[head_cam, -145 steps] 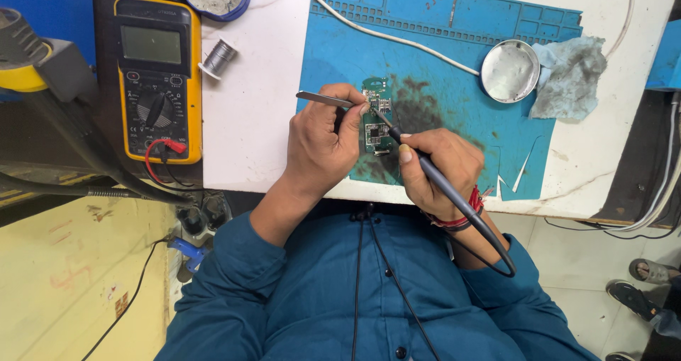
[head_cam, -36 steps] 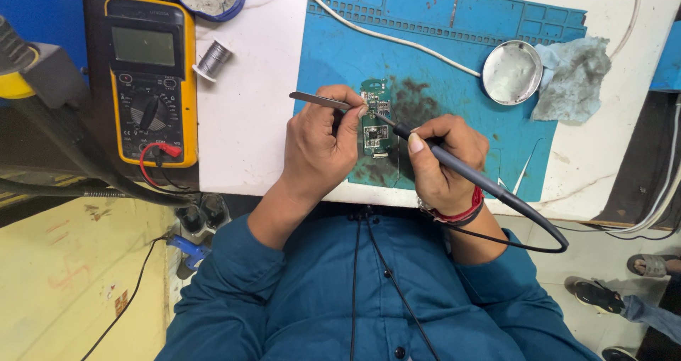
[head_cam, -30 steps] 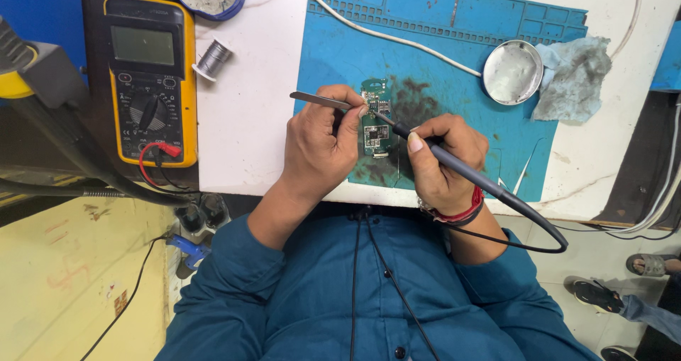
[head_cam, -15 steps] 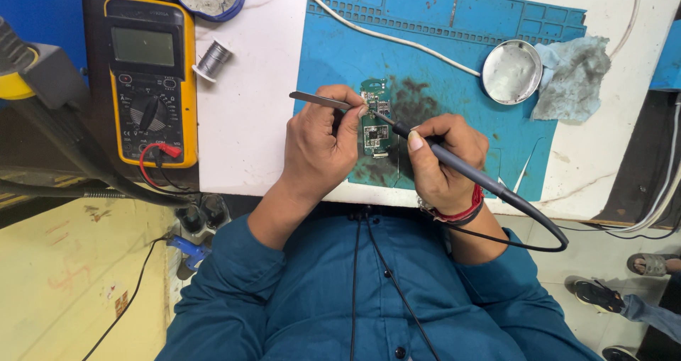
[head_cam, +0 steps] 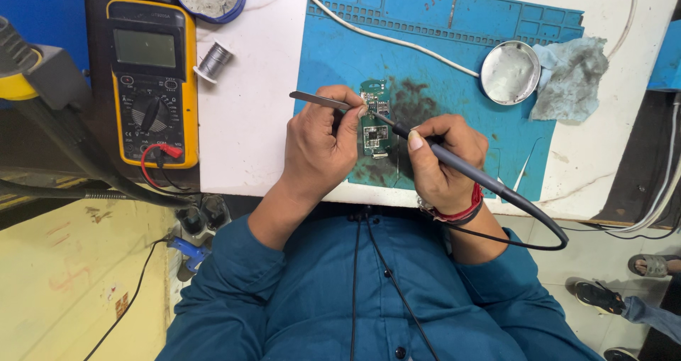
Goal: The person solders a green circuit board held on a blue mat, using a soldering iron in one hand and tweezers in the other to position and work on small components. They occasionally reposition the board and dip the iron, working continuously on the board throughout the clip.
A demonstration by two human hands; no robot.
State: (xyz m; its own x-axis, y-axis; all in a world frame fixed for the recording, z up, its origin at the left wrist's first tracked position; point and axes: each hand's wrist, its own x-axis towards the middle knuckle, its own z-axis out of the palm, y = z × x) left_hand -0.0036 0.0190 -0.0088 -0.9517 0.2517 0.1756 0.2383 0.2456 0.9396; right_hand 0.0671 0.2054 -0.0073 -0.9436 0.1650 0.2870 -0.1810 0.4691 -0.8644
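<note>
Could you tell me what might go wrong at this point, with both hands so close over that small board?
The left hand holds tweezers right beside the soldering iron in the right hand, so the fingertips could get burned. The small green circuit board lies loose on the blue mat, so a nudge may shift it. The iron's cable loops off the table edge and could snag.

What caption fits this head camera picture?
Left hand holds tweezers, right hand a soldering iron, over a circuit board.
</note>
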